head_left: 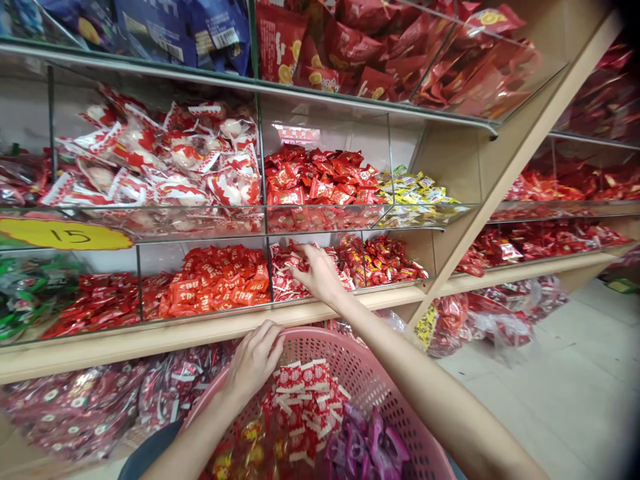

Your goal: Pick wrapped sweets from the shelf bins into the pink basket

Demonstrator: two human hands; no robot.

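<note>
My right hand (319, 271) reaches into a lower shelf bin and is over a pile of small red-and-white wrapped candies (286, 267). Its thumb and fingers are apart, and no candy shows between them. Below the shelf edge, my left hand (259, 351) has its fingers curled over the rim of a pink perforated plastic basket (353, 373). Inside the basket lie red-and-white wrapped candies (305, 407), purple-wrapped pieces (367, 443) and yellow-and-red ones (249, 440) in clear wrapping.
Clear-fronted bins hold orange-red packets (217, 280), red candies (320, 177), yellow packets (417, 188) and red-and-white twists (165, 157). A yellow price tag (67, 233) reads 15. A slanted wooden divider (510, 167) stands right. Bagged candies (75, 407) lie under the wooden ledge (125, 347).
</note>
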